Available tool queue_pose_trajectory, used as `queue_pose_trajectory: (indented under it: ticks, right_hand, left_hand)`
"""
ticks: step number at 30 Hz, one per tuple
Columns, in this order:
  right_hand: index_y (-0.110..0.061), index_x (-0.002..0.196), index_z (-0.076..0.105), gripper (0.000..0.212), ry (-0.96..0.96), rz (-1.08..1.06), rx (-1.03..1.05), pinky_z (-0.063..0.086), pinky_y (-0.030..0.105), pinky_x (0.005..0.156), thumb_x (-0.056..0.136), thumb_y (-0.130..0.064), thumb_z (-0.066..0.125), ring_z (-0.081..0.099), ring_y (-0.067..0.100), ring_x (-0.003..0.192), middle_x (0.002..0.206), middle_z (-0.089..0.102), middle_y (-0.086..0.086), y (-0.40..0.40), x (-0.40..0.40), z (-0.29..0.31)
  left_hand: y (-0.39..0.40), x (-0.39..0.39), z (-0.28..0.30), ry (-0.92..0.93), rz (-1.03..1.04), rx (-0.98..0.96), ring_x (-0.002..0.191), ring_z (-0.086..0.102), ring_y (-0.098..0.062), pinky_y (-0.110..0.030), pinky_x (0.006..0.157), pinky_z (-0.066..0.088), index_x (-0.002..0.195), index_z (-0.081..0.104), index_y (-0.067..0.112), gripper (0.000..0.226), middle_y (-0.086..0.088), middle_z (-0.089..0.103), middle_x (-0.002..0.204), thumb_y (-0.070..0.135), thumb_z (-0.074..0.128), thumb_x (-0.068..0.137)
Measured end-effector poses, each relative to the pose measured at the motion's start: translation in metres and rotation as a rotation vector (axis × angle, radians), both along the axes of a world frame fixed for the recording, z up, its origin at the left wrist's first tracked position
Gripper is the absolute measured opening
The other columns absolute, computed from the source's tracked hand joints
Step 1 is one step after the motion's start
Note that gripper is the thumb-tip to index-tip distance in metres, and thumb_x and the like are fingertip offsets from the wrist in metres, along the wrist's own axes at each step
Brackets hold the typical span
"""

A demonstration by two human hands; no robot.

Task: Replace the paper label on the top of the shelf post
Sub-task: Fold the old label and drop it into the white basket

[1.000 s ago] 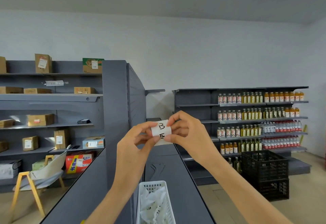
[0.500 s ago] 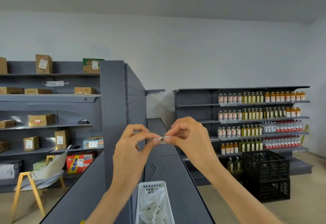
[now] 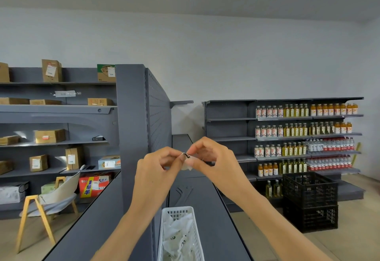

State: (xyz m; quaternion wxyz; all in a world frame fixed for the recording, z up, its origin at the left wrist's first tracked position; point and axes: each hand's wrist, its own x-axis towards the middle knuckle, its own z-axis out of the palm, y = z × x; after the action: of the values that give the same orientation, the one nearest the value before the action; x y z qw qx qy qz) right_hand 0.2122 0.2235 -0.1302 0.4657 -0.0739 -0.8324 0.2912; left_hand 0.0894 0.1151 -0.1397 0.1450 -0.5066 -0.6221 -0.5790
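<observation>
Pinching the small paper label [image 3: 187, 161] between them, the left hand [image 3: 157, 170] and right hand [image 3: 213, 161] hold it at chest height in front of the tall grey shelf post [image 3: 131, 129]; thumb and forefinger of each hand are clamped on the slip, which is creased, with part of a black mark showing; it looks like the backing is being worked loose, so picking at one corner with a nail and keeping the paper flat should avoid a tear; whether any adhesive is exposed cannot be told. Below the hands a white basket [image 3: 176, 212] of crumpled paper sits on the dark grey shelf top [image 3: 207, 209]; bottles [image 3: 304, 129] line shelves to the right; black crates [image 3: 310, 199] stand on the floor; cardboard boxes [image 3: 50, 135] and a chair [image 3: 51, 199] lie left.
</observation>
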Motion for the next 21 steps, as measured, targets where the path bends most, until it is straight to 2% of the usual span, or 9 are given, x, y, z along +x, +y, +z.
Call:
queue_pose_trajectory:
  ticks: [2,4,6,9,10,13,16,19,21]
  right_hand:
    - [-0.015,0.093,0.073,0.011,-0.011,0.088,-0.07,0.053,0.018,0.081,0.095,-0.019,0.063,0.069,0.0,0.084,0.086,0.076,-0.006,0.002,0.002,0.001]
    - [-0.015,0.093,0.076,0.015,-0.021,0.094,-0.083,0.054,0.021,0.083,0.096,-0.012,0.062,0.068,0.001,0.083,0.086,0.076,-0.006,0.006,0.002,0.002]
    - [-0.017,0.092,0.075,0.01,-0.032,0.08,-0.104,0.056,0.024,0.084,0.089,-0.008,0.071,0.072,0.006,0.085,0.089,0.077,-0.005,0.008,-0.001,0.0]
    - [-0.015,0.09,0.071,0.016,-0.01,0.059,-0.152,0.057,0.021,0.078,0.079,-0.009,0.08,0.072,0.008,0.082,0.086,0.075,-0.004,0.007,-0.008,-0.002]
    - [-0.016,0.09,0.07,0.018,0.001,0.044,-0.156,0.056,0.019,0.075,0.078,-0.01,0.082,0.071,0.008,0.08,0.084,0.074,-0.005,0.007,-0.01,-0.004]
    - [-0.02,0.09,0.066,0.02,0.017,-0.014,-0.146,0.055,0.016,0.07,0.078,-0.014,0.082,0.07,0.011,0.076,0.085,0.071,-0.006,0.006,-0.014,-0.006]
    - [-0.023,0.089,0.065,0.02,0.019,-0.037,-0.109,0.053,0.016,0.065,0.08,-0.022,0.082,0.07,0.01,0.073,0.087,0.071,-0.005,0.006,-0.016,-0.01]
    - [-0.02,0.089,0.066,0.019,0.005,-0.022,-0.081,0.052,0.014,0.063,0.079,-0.019,0.083,0.068,0.007,0.068,0.085,0.071,-0.005,0.004,-0.016,-0.011]
    - [-0.019,0.089,0.068,0.02,-0.031,-0.013,-0.075,0.055,0.017,0.067,0.078,-0.01,0.081,0.069,0.009,0.069,0.084,0.071,-0.005,0.005,-0.015,-0.013]
  left_hand:
    - [0.0,-0.001,0.0,-0.018,0.003,0.01,0.066,0.069,0.007,-0.006,0.058,0.046,0.079,0.072,0.028,0.01,0.023,0.073,0.066,0.022,0.07,0.086]
    - [0.0,-0.002,0.0,-0.032,-0.01,0.011,0.065,0.069,0.005,-0.005,0.056,0.044,0.079,0.072,0.024,0.009,0.02,0.074,0.066,0.019,0.07,0.086]
    - [0.001,-0.002,-0.001,-0.045,-0.026,-0.007,0.065,0.07,-0.005,-0.014,0.055,0.048,0.079,0.071,0.025,0.011,0.016,0.074,0.065,0.018,0.069,0.087]
    - [0.003,-0.004,-0.003,-0.069,-0.046,-0.04,0.068,0.072,-0.013,-0.035,0.067,0.056,0.082,0.07,0.028,0.016,0.014,0.075,0.067,0.016,0.063,0.091]
    - [0.003,-0.004,-0.004,-0.082,-0.071,-0.042,0.069,0.072,-0.01,-0.035,0.068,0.057,0.083,0.071,0.028,0.018,0.014,0.075,0.069,0.017,0.06,0.093]
    - [0.002,-0.004,-0.004,-0.116,-0.153,-0.05,0.075,0.072,-0.001,-0.024,0.071,0.056,0.089,0.072,0.026,0.022,0.011,0.076,0.077,0.02,0.052,0.098]
    - [0.003,-0.006,-0.005,-0.118,-0.182,-0.043,0.073,0.072,-0.003,-0.017,0.071,0.055,0.089,0.071,0.023,0.007,0.005,0.077,0.073,0.022,0.065,0.091]
    - [0.006,-0.008,-0.01,-0.209,-0.235,0.016,0.069,0.072,-0.01,-0.02,0.066,0.056,0.085,0.073,0.015,0.004,0.0,0.077,0.072,0.014,0.069,0.087]
    - [0.008,-0.011,-0.015,-0.282,-0.266,0.036,0.068,0.071,-0.018,-0.027,0.066,0.059,0.084,0.074,0.012,0.007,-0.004,0.077,0.072,0.014,0.069,0.087]
